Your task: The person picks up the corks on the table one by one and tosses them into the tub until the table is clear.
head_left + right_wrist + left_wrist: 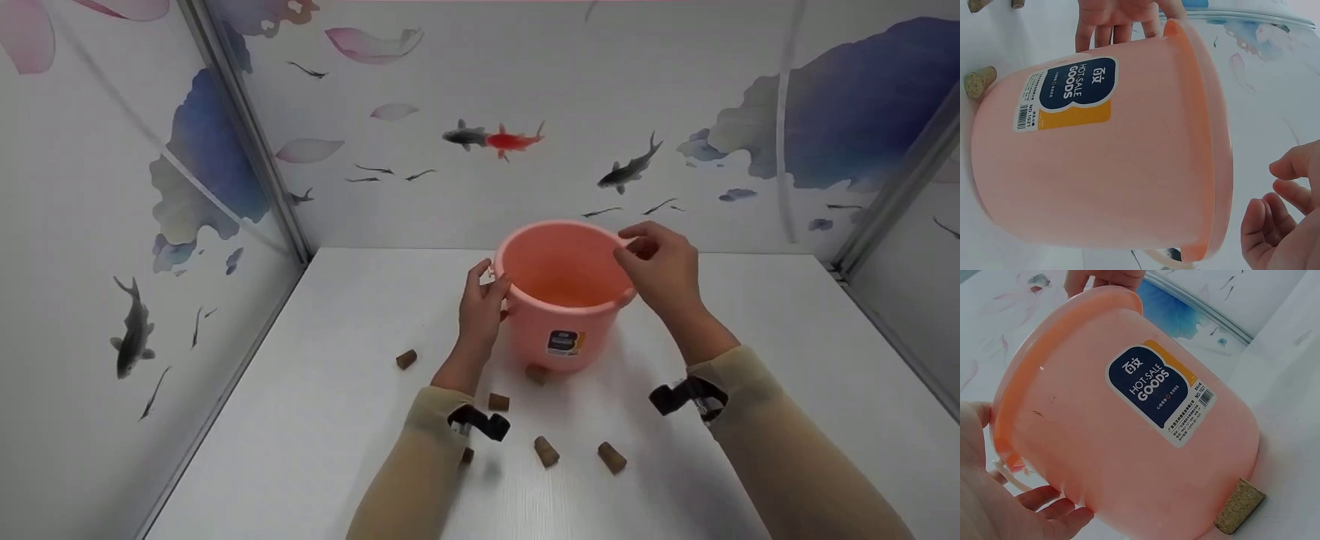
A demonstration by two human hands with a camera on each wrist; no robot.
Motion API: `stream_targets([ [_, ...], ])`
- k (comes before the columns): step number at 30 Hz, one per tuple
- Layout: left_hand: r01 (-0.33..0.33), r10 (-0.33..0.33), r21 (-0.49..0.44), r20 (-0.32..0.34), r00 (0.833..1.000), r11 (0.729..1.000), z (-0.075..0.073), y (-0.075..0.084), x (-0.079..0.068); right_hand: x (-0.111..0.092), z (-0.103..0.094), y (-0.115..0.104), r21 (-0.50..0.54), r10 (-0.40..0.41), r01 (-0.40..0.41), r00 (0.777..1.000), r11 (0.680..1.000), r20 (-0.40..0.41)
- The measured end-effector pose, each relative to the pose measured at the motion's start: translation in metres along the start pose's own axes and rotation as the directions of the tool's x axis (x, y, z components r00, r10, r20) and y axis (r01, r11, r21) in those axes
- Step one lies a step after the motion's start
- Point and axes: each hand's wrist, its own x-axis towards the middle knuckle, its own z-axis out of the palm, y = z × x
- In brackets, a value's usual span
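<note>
A pink plastic bucket with a dark label stands on the white table. At its left rim my left hand holds it, the thumb near the rim and the fingers against the outer wall beside the handle. My right hand hovers by the right side of the rim, fingers loosely bent. In the right wrist view a gap shows between that hand and the bucket, and nothing sits between the fingers. A cork stopper lies against the foot of the bucket. The bucket's bottom is only partly visible inside.
Several more corks lie on the white table: one cork to the left, others in front, such as the cork and the cork. Another cork is partly hidden by my left sleeve. Fish-patterned panels enclose the table.
</note>
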Motion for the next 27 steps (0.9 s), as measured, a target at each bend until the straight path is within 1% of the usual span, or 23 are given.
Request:
stream_targets([
  [2,0.006,-0.006,-0.002,-0.004,1.000,1.000,-0.001,0.001,0.000,-0.005,-0.002,0.003,0.025,-0.026,0.028,0.998,0.999,-0.058],
  [5,0.008,-0.008,-0.005,-0.011,1.000,1.000,-0.002,0.001,0.000,-0.012,-0.007,0.008,0.025,-0.064,0.067,0.992,0.997,-0.107],
  [9,0.005,-0.005,-0.003,-0.013,1.000,1.000,-0.001,0.001,0.000,-0.021,-0.018,0.022,-0.012,-0.111,0.110,0.984,0.994,-0.141],
  [13,0.008,-0.008,0.000,-0.007,1.000,1.000,0.001,0.001,0.000,-0.032,-0.033,0.039,-0.044,-0.123,0.117,0.978,0.992,-0.169],
  [16,0.009,-0.009,0.002,-0.005,1.000,1.000,0.004,0.000,0.000,-0.042,-0.040,0.052,-0.065,-0.107,0.097,0.978,0.993,-0.180],
  [18,0.011,-0.011,0.006,0.000,1.000,1.000,0.005,0.000,0.001,-0.049,-0.041,0.061,-0.078,-0.096,0.083,0.979,0.993,-0.181],
  [21,0.004,-0.004,0.006,0.012,1.000,1.000,0.005,-0.001,0.002,-0.059,-0.038,0.071,-0.094,-0.094,0.078,0.980,0.992,-0.176],
  [27,0.003,-0.003,-0.002,-0.013,1.000,1.000,0.003,-0.001,0.002,-0.073,-0.025,0.079,-0.110,-0.122,0.109,0.985,0.988,-0.124],
])
